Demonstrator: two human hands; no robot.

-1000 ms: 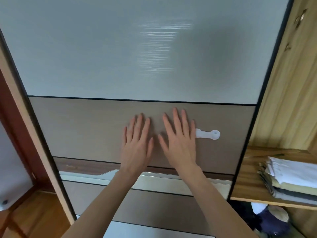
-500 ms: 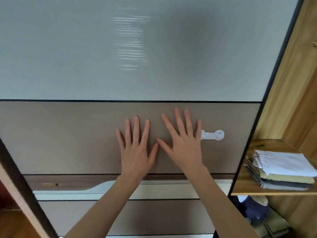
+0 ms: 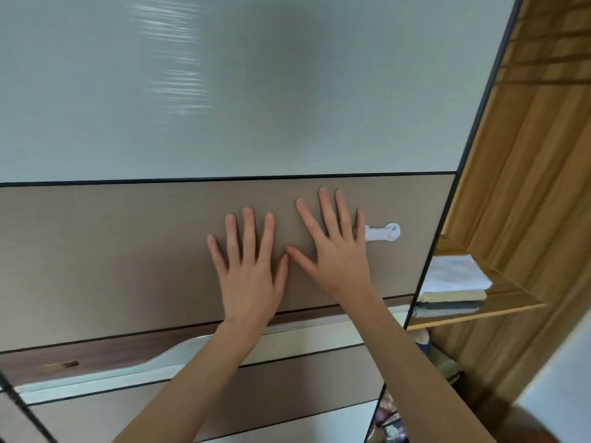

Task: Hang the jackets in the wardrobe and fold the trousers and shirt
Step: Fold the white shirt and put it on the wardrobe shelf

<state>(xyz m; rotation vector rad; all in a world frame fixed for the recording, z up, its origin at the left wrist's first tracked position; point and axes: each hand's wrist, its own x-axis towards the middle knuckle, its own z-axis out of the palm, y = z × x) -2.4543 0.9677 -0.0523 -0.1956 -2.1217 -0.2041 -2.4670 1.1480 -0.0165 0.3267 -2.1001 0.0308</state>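
2 bare hands lie flat against the brown wood-grain middle panel (image 3: 112, 251) of the sliding wardrobe door, side by side, with the thumb tips just touching. The left hand (image 3: 251, 279) has its fingers straight and slightly spread, pointing up the panel, and holds nothing. The right hand (image 3: 339, 254) is likewise flat, its fingers wide and fanned, tilted a little to the left, gripping nothing; its little finger partly covers the inner end of a small white plastic latch (image 3: 383, 232) stuck to the panel. Above the brown panel sits a large frosted grey-white panel (image 3: 224, 84), and below it run a dark walnut strip (image 3: 96, 353) and a silver metal handle rail (image 3: 166, 359). To the right of the door's black edge the wardrobe's light wooden interior (image 3: 518, 187) is open to view. On a wooden shelf (image 3: 511, 302) inside rests a stack of folded clothes (image 3: 454, 286): a white piece on top, then a pale yellow one, a dark grey one and a light one beneath. Under the shelf more dark fabric (image 3: 441, 362) shows, too hidden to identify. No jacket is visible from this angle.
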